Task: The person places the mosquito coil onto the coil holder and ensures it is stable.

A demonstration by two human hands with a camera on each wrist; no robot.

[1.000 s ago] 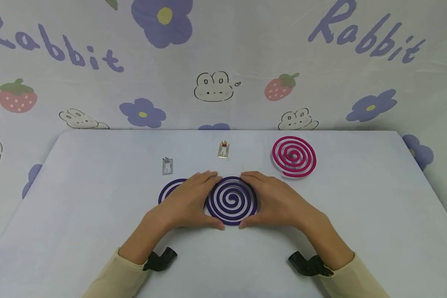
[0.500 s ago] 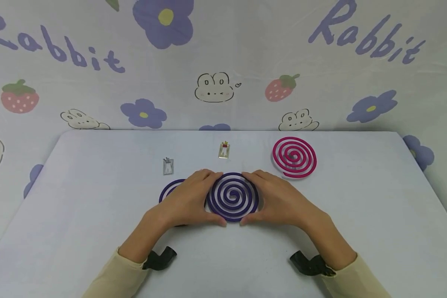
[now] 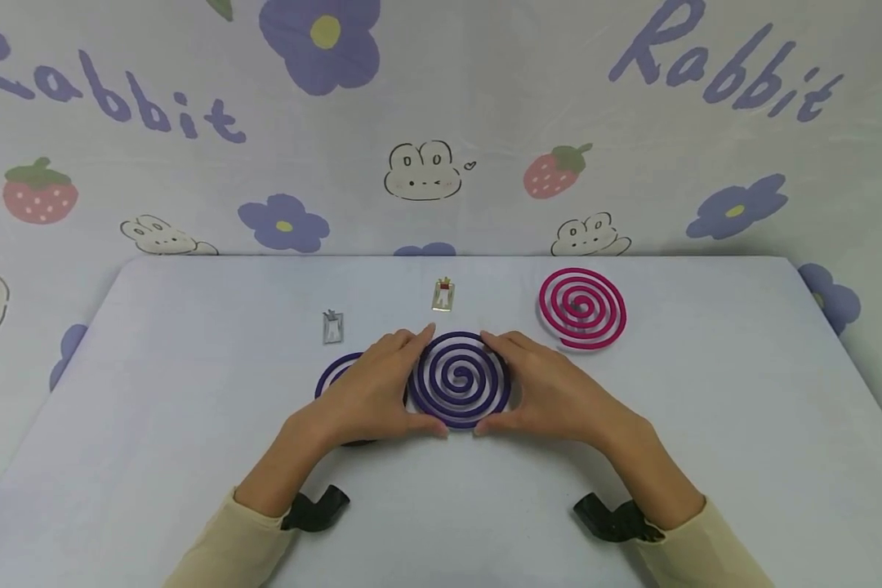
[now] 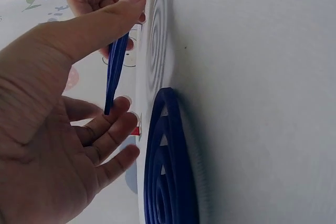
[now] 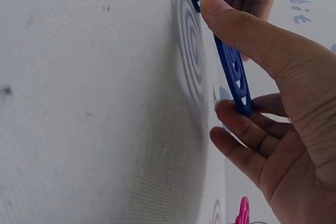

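Note:
A dark blue spiral mosquito coil (image 3: 461,377) is held flat between my two hands, its shadow cast on the table below in both wrist views. My left hand (image 3: 371,388) grips its left edge, thumb at the near side and fingers at the far side. On the opposite edge, my right hand (image 3: 551,388) grips it in the same way. A second dark blue coil (image 4: 181,156) lies on the table under my left hand, mostly covered in the head view.
Behind the hands lie a small silver metal coil stand (image 3: 333,327) and a gold one (image 3: 443,295). A pink coil (image 3: 582,309) sits at the back right, a grey piece showing through its centre. The white table (image 3: 706,425) ends at a patterned cloth (image 3: 485,98).
Both hands have moved the held coil slightly away from the body, toward the back of the table. The second blue coil, the stands and the pink coil stay in place.

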